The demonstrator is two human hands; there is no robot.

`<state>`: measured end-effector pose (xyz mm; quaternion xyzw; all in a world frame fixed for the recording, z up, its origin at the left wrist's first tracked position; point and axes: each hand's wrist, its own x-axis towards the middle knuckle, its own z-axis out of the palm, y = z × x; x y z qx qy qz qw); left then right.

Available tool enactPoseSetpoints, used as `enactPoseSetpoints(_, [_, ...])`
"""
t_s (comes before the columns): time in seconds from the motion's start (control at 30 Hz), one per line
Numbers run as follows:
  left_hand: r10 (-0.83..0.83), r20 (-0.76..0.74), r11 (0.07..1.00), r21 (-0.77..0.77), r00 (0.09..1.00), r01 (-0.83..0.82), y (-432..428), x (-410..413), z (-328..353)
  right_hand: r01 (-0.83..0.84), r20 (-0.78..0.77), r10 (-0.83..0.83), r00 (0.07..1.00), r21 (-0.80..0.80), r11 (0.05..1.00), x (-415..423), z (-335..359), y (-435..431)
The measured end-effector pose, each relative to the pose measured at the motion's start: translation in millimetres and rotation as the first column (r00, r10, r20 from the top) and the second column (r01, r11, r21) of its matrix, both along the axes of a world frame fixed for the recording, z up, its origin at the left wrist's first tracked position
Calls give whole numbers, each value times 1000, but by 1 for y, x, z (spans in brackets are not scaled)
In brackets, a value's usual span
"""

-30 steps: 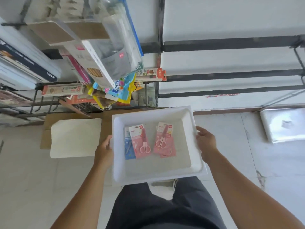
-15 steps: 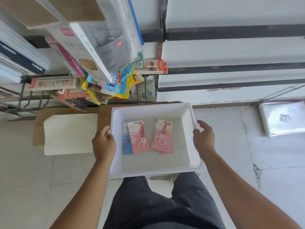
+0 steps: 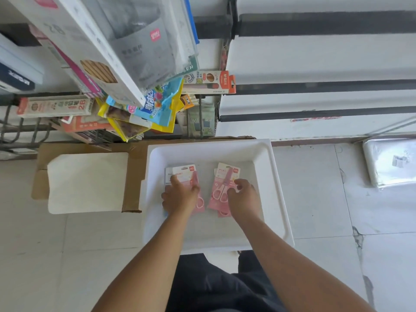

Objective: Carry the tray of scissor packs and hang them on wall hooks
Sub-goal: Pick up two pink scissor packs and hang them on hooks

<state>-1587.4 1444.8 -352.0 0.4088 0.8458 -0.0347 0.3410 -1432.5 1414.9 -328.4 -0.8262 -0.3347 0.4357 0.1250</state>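
The white tray (image 3: 277,188) rests low in front of me, its left edge against a cardboard box. Two small piles of scissor packs lie flat in it. My left hand (image 3: 180,196) lies over the left pile (image 3: 180,173), a pink pack above a blue one, with thumb and fingers closed around the pink pack. My right hand (image 3: 243,197) pinches the right edge of the right pink pack (image 3: 225,175), which lies on another pack. Black hanging rails (image 3: 315,87) cross the white wall above the tray.
Stationery packs (image 3: 157,106) hang thickly on hooks at the upper left, close above the tray. A cardboard box (image 3: 132,176) with a white sheet (image 3: 87,182) lies left of the tray. A silver wrapped bundle (image 3: 391,164) lies on the tiled floor at the right.
Both hands have left the tray's side rims and moved inside onto the scissor packs. The tray has come down and now rests by the cardboard box.
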Motion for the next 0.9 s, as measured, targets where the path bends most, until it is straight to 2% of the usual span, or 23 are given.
enactPoseSetpoints(0.07, [11,-53,1000,-20,999,-12,2,4,-14,-16,36,19,999,-73,997,-4,-14,3])
enactPoseSetpoints(0.2, [57,-73,995,80,996,-51,2,10,-27,-39,106,60,993,-188,981,-12,-34,5])
enactPoseSetpoints(0.27, [117,13,984,131,993,-117,4,10,-22,-49,151,81,985,-205,977,-20,-38,8])
enactPoseSetpoints(0.4, [196,290,932,241,937,-269,1,0,12,-87,160,125,979,-226,970,-22,-14,11])
enactPoseSetpoints(0.47, [187,373,929,234,909,-287,-2,-1,17,-94,159,132,978,-224,970,-16,-11,18])
enactPoseSetpoints(0.53, [165,454,933,215,875,-287,-6,-5,57,-47,146,70,987,-159,986,-6,28,18])
enactPoseSetpoints(0.6, [164,504,933,200,848,-299,-10,-5,65,-16,131,29,991,-98,995,0,30,17])
enactPoseSetpoints(0.63, [171,545,928,192,821,-320,-11,-6,68,11,107,-4,994,-67,998,4,31,17])
enactPoseSetpoints(0.73, [201,621,920,146,758,-364,-18,-10,74,151,-107,-154,982,-39,988,15,33,11])
enactPoseSetpoints(0.9, [248,694,910,73,676,-408,-22,-17,80,314,-380,-306,873,-42,949,16,46,5])
